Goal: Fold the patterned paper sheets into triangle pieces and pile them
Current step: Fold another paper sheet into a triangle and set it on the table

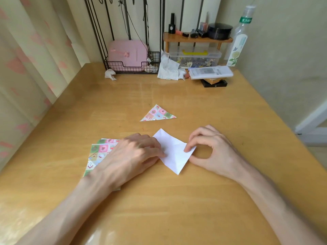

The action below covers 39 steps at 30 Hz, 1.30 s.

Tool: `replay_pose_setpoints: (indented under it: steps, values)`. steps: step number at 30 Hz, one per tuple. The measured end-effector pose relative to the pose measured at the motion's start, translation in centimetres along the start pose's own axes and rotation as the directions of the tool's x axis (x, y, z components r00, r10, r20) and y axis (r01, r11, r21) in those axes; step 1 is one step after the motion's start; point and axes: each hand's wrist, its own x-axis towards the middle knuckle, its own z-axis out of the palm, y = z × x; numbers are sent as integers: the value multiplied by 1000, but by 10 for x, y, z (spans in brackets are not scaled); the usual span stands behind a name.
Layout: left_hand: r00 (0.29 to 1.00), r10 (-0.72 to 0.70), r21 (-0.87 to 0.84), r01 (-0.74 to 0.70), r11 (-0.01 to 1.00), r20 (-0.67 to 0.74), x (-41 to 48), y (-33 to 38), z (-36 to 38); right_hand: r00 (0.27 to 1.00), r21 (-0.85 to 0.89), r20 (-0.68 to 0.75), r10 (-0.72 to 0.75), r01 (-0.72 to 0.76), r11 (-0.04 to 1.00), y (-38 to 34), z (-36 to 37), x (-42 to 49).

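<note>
1. Sheet in work (174, 153): white side up, turned like a diamond, flat on the surface (177, 200) between both hands. Faint creases show.
2. Left hand (134, 152): fingers roughly flat, pressing down on the sheet's left corner and gripping nothing. The wrist lies over the stack of patterned sheets (99, 154).
3. Right hand (210, 149): thumb and forefinger curled, pinching the sheet's right corner. Other fingers loosely bent.
4. Folded triangle (157, 114): one done, pattern up, further back on the surface, apart from both hands. Pile barely started.
5. Step, my guess: diagonal fold, corner to corner.
6. Doing it well:
   - Keep the left hand pinning so the sheet can't swivel.
   - Carry the pinched corner across to meet the opposite one exactly.
   - Check the edges line up before creasing.
   - Press from the middle of the fold outward.
7. Risk: thin paper on a glossy surface probably slips, giving a crooked triangle.
</note>
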Motion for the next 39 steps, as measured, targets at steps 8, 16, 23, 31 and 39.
replay_pose_setpoints:
  steps: [8, 16, 23, 31, 39]
  values:
    - [998, -56, -72, 59, 996, 39, -2, 4, -2, 992, 47, 111, 58, -63, 997, 6, -5, -6]
    - [960, -250, -240, 273, 931, 123, 3, 19, -1, 986, 146, 134, 100, -120, 982, 6, -4, -5]
    - [907, -418, -194, 419, 887, 49, 8, 20, 10, 973, 213, 18, 229, -227, 950, 7, 16, 0]
    - [920, -391, -157, 389, 908, 20, 11, 26, 8, 976, 148, -41, 213, -205, 967, 5, 23, 1]
    - [966, -214, 20, 213, 977, 143, 7, 28, 6, 980, 90, -63, 187, -181, 979, 4, 26, 0]
